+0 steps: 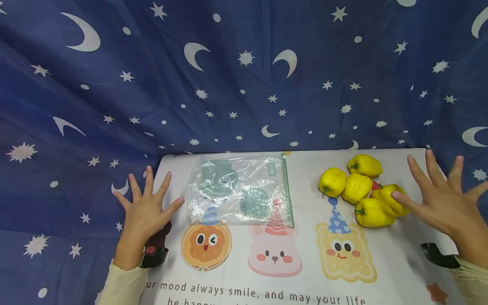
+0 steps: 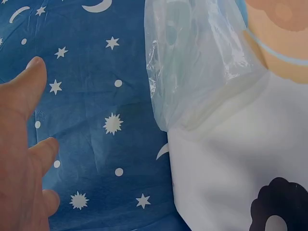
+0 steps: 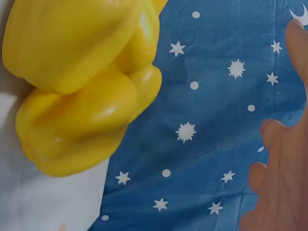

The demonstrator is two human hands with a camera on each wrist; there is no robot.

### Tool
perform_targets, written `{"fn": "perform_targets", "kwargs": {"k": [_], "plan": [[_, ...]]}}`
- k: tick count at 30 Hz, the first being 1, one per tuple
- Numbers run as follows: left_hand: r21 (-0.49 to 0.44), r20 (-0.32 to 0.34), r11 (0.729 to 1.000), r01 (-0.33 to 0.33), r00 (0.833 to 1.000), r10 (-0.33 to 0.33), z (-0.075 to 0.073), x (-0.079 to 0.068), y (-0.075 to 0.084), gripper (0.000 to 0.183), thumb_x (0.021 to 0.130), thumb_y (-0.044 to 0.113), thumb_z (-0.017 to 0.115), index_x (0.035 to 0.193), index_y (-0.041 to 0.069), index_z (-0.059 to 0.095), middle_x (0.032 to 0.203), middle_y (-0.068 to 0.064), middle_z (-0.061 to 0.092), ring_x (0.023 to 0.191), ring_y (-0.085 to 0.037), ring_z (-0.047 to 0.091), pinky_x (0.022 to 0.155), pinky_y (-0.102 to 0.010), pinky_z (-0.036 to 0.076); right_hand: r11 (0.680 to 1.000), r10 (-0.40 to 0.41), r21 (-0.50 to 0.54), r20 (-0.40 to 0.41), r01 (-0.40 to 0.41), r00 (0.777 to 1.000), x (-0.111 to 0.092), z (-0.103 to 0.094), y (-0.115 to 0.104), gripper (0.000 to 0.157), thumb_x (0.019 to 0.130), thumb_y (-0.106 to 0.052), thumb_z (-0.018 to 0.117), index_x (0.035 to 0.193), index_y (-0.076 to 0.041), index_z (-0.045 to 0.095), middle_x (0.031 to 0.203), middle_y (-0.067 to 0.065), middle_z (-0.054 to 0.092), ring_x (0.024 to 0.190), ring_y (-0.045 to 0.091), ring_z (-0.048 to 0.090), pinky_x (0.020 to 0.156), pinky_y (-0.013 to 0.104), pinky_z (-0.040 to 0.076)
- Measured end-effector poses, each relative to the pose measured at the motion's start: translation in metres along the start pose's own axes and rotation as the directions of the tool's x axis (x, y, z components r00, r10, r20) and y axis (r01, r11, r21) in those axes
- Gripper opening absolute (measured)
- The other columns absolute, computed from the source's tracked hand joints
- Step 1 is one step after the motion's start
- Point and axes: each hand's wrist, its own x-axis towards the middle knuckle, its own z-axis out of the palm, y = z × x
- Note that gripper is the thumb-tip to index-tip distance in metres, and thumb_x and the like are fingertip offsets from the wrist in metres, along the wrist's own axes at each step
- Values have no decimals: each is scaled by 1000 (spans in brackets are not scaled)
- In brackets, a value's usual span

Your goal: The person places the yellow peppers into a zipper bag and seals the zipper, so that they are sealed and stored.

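Observation:
My left hand (image 1: 146, 214) is spread wide with straight fingers, left of a clear plastic zip bag (image 1: 244, 190). The bag lies flat, has green prints and a green zip strip along its right edge. In the left wrist view the bag's crinkled corner (image 2: 192, 62) sits at the table's edge, apart from the fingers. My right hand (image 1: 446, 201) is also spread, palm down and holding nothing. Its thumb overlaps the rightmost of several yellow bell peppers (image 1: 375, 212) in the head view. The right wrist view shows yellow peppers (image 3: 77, 125) away from the fingers.
Under everything is a white tablecloth (image 1: 305, 254) printed with cartoon figures and lettering. Something small and red (image 1: 375, 185) shows between the peppers. A blue curtain (image 1: 244, 84) with moons and stars hangs behind the table and at its left. Each wrist wears a black strap (image 1: 438, 255).

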Motion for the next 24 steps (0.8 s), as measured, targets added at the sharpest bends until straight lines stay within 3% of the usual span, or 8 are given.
{"fn": "perform_targets", "kwargs": {"k": [8,14,19,24], "plan": [[-21,-2,1000,-7,1000,7,0,-2,8,87,92,76,50,163,36,21,172,-7,-14,151,-57,-17,99,-89,-17,999,-46,12,-4,46,999,-3,6,-14,105,91,-77,45,163,-23,-10,165,16,-28,141,51,-39,92,84,-28],[-58,-29,998,-34,999,33,2,-1,24,82,94,71,51,163,35,24,173,-9,-4,154,-49,-19,101,-91,-9,983,-156,88,-53,160,986,-1,10,-42,103,92,-68,55,165,-23,-2,169,12,-20,146,53,-30,102,80,-24],[-106,-73,992,-75,995,68,13,2,42,76,97,68,48,162,35,27,173,-9,8,157,-46,-9,105,-89,-5,935,-276,203,-100,291,956,2,16,-73,97,94,-58,61,166,-22,6,172,12,-7,153,49,-19,116,74,-13],[-186,-70,976,-111,993,100,26,8,72,70,100,60,49,162,32,29,173,-8,12,159,-44,1,111,-84,-3,871,-366,306,-117,384,923,9,25,-106,92,96,-51,64,166,-23,12,173,11,1,159,40,-10,125,64,-3]]}}
